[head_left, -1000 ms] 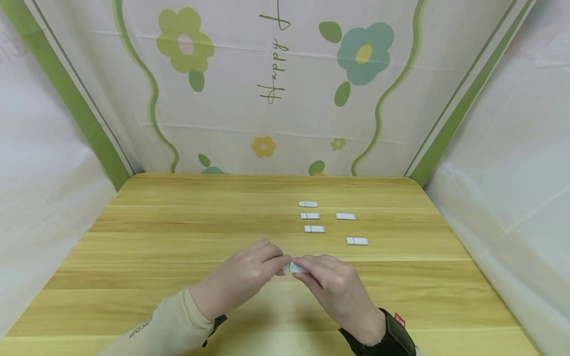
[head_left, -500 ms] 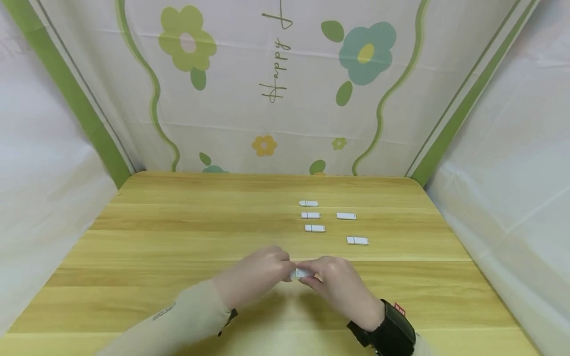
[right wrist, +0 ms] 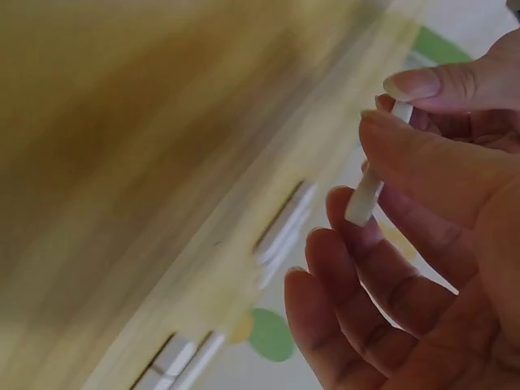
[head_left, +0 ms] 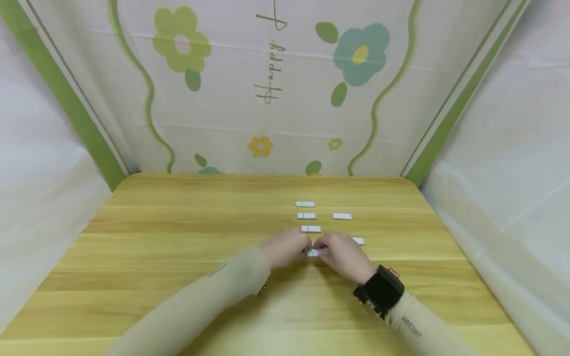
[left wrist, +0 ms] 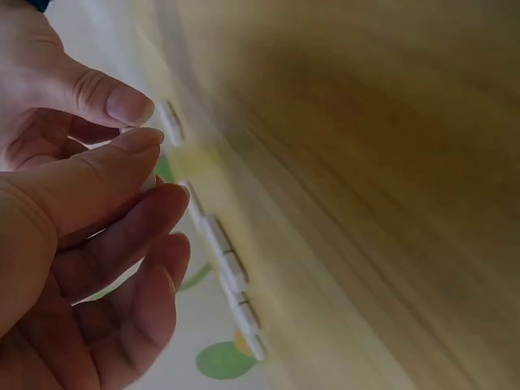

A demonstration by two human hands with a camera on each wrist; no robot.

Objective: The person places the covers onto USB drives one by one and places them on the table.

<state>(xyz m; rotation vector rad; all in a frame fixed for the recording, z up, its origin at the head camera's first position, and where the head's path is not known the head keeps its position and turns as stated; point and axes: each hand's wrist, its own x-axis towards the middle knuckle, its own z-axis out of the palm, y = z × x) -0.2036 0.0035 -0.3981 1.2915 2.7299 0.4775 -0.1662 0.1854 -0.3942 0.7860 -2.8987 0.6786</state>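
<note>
A small white USB flash drive with a cap (head_left: 316, 252) is pinched between both hands, low over the table. My left hand (head_left: 286, 247) grips its left end by thumb and fingers, while my right hand (head_left: 344, 254) pinches the right end. In the right wrist view the drive (right wrist: 364, 203) sticks out past the thumb. Fingers hide most of it in the left wrist view. Just beyond the hands lies another white flash drive (head_left: 311, 229). One more drive (head_left: 358, 241) is partly covered by the right hand.
Two more white drives, one rounded (head_left: 305, 204) and one squarer (head_left: 307, 216), lie in the same column farther back. To their right rests a further drive (head_left: 342, 216). The wooden table (head_left: 178, 222) meets a flower-printed cloth (head_left: 213, 109) at its back edge.
Both hands have moved away from the body and slightly right, carrying the flash drive closer to the others on the table. The right hand now covers part of the nearest right-hand drive.
</note>
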